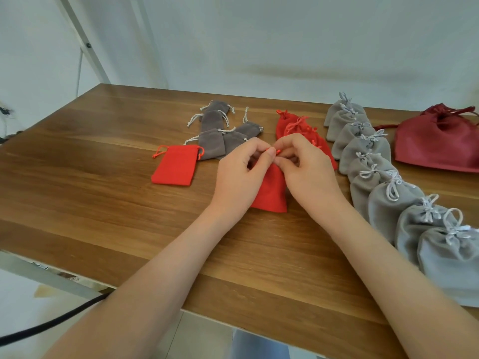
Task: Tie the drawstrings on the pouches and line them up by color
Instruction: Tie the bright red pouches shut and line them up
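Wooden table (90,190): left hand (241,174), right hand (308,174) pinch pouch (272,195) drawstring (277,151) (red).

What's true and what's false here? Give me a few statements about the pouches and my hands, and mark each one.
1. The left hand and right hand pinch the drawstring of a red pouch. True.
2. The lone red pouch to the left is tied shut. False: it lies flat with its strings loose.
3. The light grey pouches lie in a row, bows tied. True.
4. The dark grey pouches are lined up in a neat row. False: they sit in a loose cluster, untied.
5. The dark red pouch lies left of everything else. False: it lies at the far right.
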The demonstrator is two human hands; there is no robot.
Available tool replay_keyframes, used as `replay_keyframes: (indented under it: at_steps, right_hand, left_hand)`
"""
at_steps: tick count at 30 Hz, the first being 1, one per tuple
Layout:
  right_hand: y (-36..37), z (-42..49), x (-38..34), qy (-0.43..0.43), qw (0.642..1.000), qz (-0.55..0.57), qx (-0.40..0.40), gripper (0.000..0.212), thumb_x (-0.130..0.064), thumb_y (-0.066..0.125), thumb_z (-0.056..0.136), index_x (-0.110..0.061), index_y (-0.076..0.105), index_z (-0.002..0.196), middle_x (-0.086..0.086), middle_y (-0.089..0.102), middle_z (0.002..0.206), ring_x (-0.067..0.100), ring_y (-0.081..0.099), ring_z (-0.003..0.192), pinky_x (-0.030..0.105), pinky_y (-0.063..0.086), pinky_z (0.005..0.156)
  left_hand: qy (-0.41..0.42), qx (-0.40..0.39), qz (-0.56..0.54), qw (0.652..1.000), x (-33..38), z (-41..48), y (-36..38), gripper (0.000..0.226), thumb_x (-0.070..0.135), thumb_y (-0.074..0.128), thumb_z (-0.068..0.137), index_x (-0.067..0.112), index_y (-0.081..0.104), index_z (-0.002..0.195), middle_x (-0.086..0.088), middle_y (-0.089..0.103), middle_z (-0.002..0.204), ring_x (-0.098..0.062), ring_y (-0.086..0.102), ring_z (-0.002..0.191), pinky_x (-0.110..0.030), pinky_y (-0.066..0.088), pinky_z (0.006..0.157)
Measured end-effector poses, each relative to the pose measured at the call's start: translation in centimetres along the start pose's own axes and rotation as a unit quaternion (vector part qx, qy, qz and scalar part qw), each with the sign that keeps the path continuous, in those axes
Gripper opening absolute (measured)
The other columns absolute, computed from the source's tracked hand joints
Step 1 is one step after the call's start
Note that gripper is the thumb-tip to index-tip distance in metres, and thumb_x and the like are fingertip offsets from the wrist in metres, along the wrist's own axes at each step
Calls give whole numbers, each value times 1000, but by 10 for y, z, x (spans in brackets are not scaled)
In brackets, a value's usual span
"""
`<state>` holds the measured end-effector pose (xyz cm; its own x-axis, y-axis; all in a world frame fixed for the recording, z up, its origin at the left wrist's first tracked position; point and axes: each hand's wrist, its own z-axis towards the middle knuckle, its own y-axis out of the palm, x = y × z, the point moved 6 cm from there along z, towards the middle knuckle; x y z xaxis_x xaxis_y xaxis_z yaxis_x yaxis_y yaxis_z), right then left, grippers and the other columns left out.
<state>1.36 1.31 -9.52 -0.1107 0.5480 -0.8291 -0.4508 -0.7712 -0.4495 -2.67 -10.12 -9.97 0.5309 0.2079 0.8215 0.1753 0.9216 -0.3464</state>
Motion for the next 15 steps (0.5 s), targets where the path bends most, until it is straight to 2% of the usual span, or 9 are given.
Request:
replay_keyframes:
  at_steps: [6, 9, 12, 15]
  right_hand:
    - [-5, -4, -3, -7, 999, 6, 47, 8, -6, 61, 87, -14, 62, 90, -16, 59, 78, -14, 53, 77, 5, 41, 69]
    - [-4, -6, -10, -68, 996, -26, 55, 3, -2, 60, 86, -5, 60, 85, -8, 61, 75, -1, 56, 77, 12, 42, 68]
    - [-2, -6, -15, -137, 984, -103, 42, 6, 2, 57, 84, -4, 57, 81, 3, 59, 76, 13, 50, 74, 19, 36, 65]
    - [-5, -5, -14, -176, 974, -140, 24, 11, 5, 54, 81, -5, 57, 81, 4, 56, 77, 11, 45, 76, 18, 33, 65]
  left_hand:
    - [7, 18, 7, 1000, 2, 0, -1, 13, 16, 57, 93, 18, 67, 85, 15, 65, 78, 4, 57, 75, -10, 40, 71]
    - [-24, 27, -10, 999, -3, 0, -2, 14, 17, 57, 93, 19, 66, 82, 14, 64, 76, 5, 55, 74, -10, 37, 70]
    - [-100, -14, -41, 994, -16, 3, 3, 18, 23, 57, 93, 21, 67, 78, 13, 61, 71, -1, 50, 71, -21, 37, 71]
    - [-167, -80, -112, 976, -25, 3, 11, 21, 27, 56, 93, 22, 68, 77, 7, 58, 72, -12, 50, 74, -34, 38, 73]
